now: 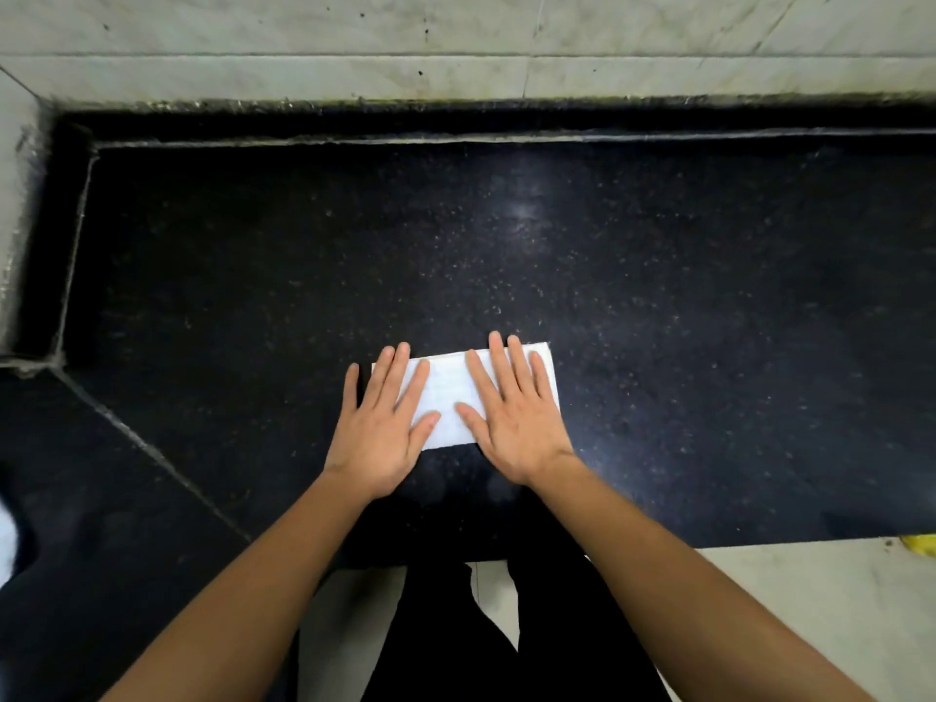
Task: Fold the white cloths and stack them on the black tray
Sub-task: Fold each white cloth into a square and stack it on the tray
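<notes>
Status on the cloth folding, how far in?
Done: one white cloth lies folded into a narrow rectangle on the black counter. In hand: left hand and right hand press flat on it, fingers straight. Left: stacking it, and nothing in view shows where. A white blur at the left edge might be more cloths.

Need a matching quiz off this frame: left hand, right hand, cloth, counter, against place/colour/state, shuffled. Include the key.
Things:
1. left hand
2. right hand
3. cloth
4. counter

States:
A. black and speckled
B. white, folded into a rectangle, lying flat
C. fingers straight, flat on the cloth's right part
D. fingers straight, on the cloth's left end, little finger off it on the counter

Pairs: 1-D, 2-C, 3-B, 4-A
</notes>
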`<control>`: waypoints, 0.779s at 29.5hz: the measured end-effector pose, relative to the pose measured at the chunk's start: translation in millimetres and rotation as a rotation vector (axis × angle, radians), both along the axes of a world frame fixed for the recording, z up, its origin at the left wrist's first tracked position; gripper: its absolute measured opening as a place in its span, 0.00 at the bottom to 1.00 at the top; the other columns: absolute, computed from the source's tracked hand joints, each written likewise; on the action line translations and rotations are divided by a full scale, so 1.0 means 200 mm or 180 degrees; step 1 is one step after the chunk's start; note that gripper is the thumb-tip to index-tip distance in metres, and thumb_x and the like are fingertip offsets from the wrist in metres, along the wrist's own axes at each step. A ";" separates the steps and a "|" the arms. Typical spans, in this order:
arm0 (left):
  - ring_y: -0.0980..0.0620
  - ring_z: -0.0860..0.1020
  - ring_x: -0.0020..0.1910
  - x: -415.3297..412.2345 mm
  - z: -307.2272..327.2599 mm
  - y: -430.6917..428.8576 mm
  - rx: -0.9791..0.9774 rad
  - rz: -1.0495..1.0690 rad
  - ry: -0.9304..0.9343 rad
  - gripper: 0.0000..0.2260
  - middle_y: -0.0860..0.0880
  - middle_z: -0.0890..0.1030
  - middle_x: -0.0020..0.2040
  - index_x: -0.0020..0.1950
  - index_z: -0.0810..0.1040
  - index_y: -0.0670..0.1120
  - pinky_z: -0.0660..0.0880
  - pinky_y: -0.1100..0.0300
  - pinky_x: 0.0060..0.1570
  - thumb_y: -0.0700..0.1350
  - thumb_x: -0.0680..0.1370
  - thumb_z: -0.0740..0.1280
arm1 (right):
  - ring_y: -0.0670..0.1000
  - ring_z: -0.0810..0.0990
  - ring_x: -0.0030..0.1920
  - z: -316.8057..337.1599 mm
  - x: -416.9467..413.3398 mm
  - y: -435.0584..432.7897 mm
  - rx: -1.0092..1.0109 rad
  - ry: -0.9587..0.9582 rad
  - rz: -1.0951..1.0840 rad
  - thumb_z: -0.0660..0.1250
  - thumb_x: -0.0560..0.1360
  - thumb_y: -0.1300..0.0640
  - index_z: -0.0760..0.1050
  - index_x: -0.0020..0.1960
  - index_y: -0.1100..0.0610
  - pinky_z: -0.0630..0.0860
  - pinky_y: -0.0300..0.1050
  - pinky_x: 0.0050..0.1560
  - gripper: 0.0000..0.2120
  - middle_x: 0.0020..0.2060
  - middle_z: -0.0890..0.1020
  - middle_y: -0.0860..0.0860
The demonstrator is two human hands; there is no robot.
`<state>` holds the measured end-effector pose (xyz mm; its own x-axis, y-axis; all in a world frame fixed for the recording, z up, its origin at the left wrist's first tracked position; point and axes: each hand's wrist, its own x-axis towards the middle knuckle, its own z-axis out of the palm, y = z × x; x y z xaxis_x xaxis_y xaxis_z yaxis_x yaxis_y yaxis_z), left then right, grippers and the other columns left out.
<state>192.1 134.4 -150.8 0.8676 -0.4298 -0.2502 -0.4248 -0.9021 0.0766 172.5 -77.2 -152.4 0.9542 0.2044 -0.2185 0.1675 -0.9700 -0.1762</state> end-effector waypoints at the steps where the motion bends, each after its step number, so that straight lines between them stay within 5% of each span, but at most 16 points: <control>1: 0.44 0.48 0.80 0.00 -0.01 0.00 0.0009 0.0047 0.0018 0.29 0.43 0.48 0.81 0.80 0.51 0.47 0.51 0.38 0.75 0.60 0.83 0.40 | 0.58 0.39 0.80 -0.01 0.00 -0.01 -0.0065 0.0046 0.0001 0.41 0.83 0.38 0.43 0.82 0.53 0.44 0.60 0.79 0.32 0.81 0.41 0.56; 10: 0.44 0.47 0.80 -0.02 -0.02 0.01 0.0184 0.0164 0.0102 0.31 0.43 0.47 0.81 0.81 0.47 0.47 0.49 0.38 0.76 0.62 0.82 0.39 | 0.61 0.42 0.80 -0.02 -0.04 -0.07 -0.0420 0.0174 -0.0199 0.39 0.81 0.34 0.46 0.81 0.57 0.43 0.64 0.78 0.37 0.81 0.43 0.59; 15: 0.44 0.43 0.80 -0.03 -0.01 0.01 0.0284 0.0232 0.0279 0.33 0.44 0.42 0.81 0.81 0.42 0.49 0.46 0.39 0.76 0.63 0.79 0.33 | 0.61 0.37 0.79 0.00 -0.04 -0.07 -0.0339 0.0419 -0.0196 0.37 0.81 0.33 0.40 0.81 0.57 0.40 0.64 0.77 0.38 0.80 0.37 0.57; 17: 0.44 0.43 0.80 -0.05 0.02 -0.01 0.0285 0.0309 0.0347 0.32 0.44 0.43 0.81 0.81 0.44 0.48 0.47 0.38 0.76 0.63 0.80 0.35 | 0.60 0.42 0.80 0.04 -0.08 -0.09 -0.0051 0.0219 -0.0563 0.44 0.82 0.34 0.45 0.81 0.58 0.45 0.62 0.78 0.38 0.80 0.43 0.58; 19: 0.44 0.48 0.80 -0.08 0.06 -0.02 0.0278 0.0480 0.0369 0.31 0.43 0.48 0.81 0.81 0.49 0.47 0.48 0.36 0.75 0.62 0.81 0.41 | 0.60 0.57 0.77 0.09 -0.14 -0.12 0.0165 -0.0165 -0.1182 0.53 0.82 0.37 0.56 0.79 0.59 0.59 0.59 0.74 0.34 0.78 0.57 0.59; 23: 0.41 0.63 0.76 -0.24 0.13 0.00 0.0477 0.0767 0.0259 0.30 0.41 0.64 0.77 0.78 0.62 0.44 0.51 0.32 0.71 0.61 0.82 0.45 | 0.58 0.76 0.55 0.11 -0.23 -0.11 0.0090 -0.0385 -0.1631 0.64 0.78 0.42 0.75 0.67 0.57 0.72 0.55 0.54 0.24 0.59 0.77 0.55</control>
